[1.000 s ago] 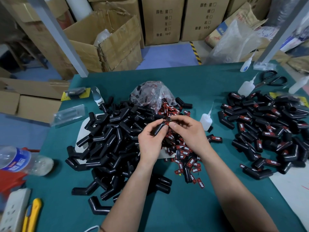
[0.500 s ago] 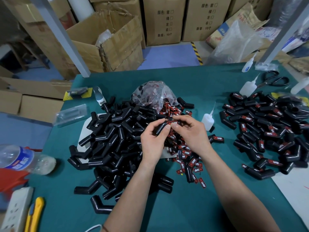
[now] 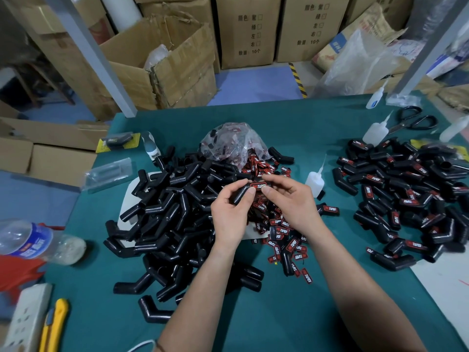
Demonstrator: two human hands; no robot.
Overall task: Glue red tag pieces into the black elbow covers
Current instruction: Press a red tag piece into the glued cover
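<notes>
Leftmost, near the edge of the green tabletop (image 3: 279, 313): a clear crumpled plastic bottle (image 3: 30, 240) on its side, a white power strip (image 3: 25, 318), a yellow utility knife (image 3: 54, 323). Next, a big heap of black elbow covers (image 3: 162, 212), smooth bent tubes with ribbed ends, piled over a white sheet (image 3: 129, 196). Above the heap's right side, left hand (image 3: 231, 212) curled round one elbow cover (image 3: 243, 193), right hand (image 3: 291, 204) pinching a glossy red tag (image 3: 258, 186) against it. Underneath, loose red tags (image 3: 286, 245), partly hidden by the wrists; behind, a wrinkled clear bag (image 3: 228, 143). Then a white glue bottle (image 3: 314, 180), upright, with thin nozzle. Far right, a second heap of covers (image 3: 406, 194) bearing tags, scissors (image 3: 416, 121) beyond.
</notes>
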